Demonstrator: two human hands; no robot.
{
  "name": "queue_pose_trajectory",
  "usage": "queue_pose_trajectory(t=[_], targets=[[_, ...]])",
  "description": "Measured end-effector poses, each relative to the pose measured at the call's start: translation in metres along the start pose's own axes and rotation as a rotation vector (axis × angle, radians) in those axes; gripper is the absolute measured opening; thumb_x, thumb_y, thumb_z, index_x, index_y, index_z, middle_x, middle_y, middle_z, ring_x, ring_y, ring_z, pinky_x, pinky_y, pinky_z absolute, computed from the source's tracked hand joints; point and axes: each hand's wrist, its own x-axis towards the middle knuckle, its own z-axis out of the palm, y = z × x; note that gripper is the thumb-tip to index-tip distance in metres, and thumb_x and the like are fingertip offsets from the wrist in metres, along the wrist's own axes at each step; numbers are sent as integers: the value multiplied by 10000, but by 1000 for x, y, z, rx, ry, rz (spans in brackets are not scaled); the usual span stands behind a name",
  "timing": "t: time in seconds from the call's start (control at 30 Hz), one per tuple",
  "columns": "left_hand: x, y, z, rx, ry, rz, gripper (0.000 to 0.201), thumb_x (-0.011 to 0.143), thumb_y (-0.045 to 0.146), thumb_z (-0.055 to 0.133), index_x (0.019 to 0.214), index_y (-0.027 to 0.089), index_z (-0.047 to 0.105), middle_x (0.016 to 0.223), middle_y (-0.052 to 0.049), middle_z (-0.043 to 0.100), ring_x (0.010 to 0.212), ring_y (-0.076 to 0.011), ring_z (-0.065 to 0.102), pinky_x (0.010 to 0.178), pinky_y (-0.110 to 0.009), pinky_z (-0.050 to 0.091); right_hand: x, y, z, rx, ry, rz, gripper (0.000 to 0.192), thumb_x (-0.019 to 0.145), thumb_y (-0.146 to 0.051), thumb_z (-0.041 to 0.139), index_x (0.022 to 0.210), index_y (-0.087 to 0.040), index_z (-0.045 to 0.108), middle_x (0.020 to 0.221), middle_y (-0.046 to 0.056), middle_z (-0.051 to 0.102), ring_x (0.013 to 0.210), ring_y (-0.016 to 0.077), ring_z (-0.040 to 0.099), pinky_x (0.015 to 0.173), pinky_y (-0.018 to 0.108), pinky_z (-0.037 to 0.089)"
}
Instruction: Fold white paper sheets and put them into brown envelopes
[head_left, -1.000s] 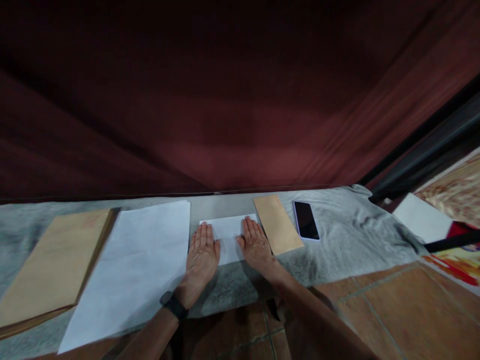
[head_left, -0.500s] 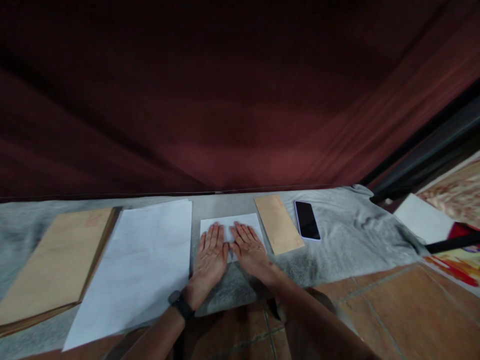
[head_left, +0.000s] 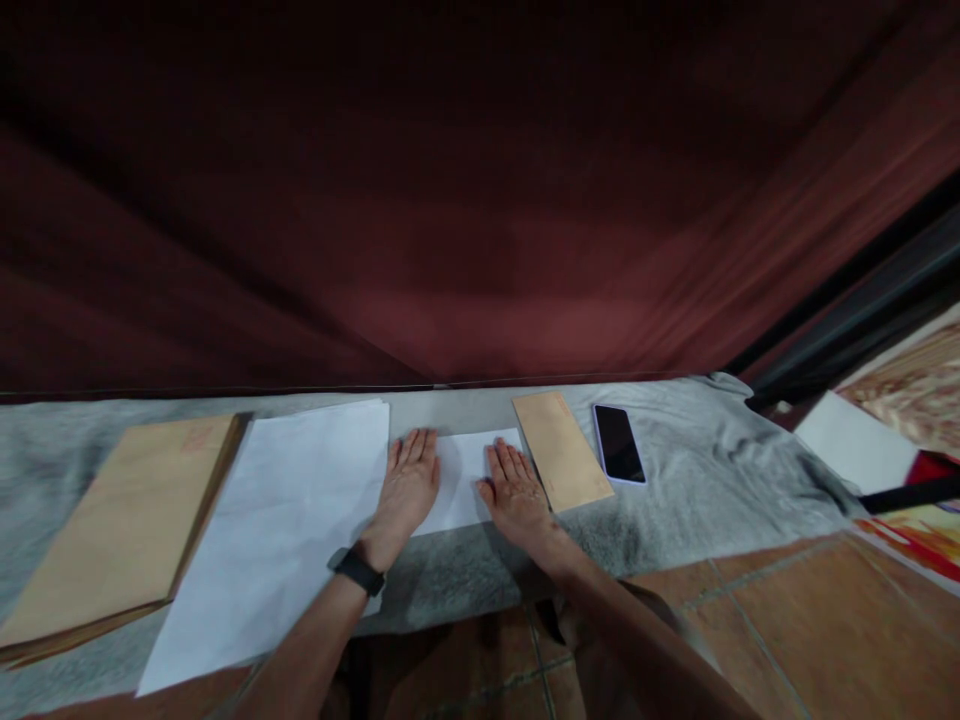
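Folded white sheet (head_left: 461,478) lies flat on the grey cloth (head_left: 697,480), long axis running left-right, between the white paper stack (head_left: 289,520) and the small brown envelope (head_left: 561,448). Both hands sit on it, palms down, fingers spread flat: nothing grasped, just pressing. Left hand (head_left: 407,487) covers the sheet's left end, right hand (head_left: 516,490) the right end, so each is equally near; bare paper shows between them.

Vs 0.5 s ago: the 2 hands were side by side at the sheet's middle, thumbs almost touching. Now they are apart, 1 at each end, moved outward along the long axis. Vs 1 s ago the spacing is about the same as now, left hand a bit farther up. Sheet itself hasn't shifted.

Phone (head_left: 619,443) lies just right of the envelope, large brown envelope (head_left: 124,525) at far left; both untouched.
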Motion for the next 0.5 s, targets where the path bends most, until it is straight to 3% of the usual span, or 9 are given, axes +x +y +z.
queue_pose_trajectory(t=[0.17, 0.5], targets=[[10, 3, -12, -5, -13, -28, 486, 980, 234, 403, 1427, 134, 567, 1377, -171, 630, 1262, -308, 564, 1090, -470, 426, 2, 1, -3, 1, -23, -5, 597, 1061, -391, 422, 1565, -73, 403, 1619, 194, 393, 1516, 308, 352, 1227, 493, 317], [20, -4, -19, -42, -64, -79, 338, 908, 360, 621, 1200, 196, 665, 1239, -129, 627, 1191, -319, 559, 995, -466, 436, 5, 3, -10, 31, -69, -8, 591, 1043, -379, 462, 1551, -79, 433, 1619, 179, 403, 1515, 299, 357, 1233, 460, 316]])
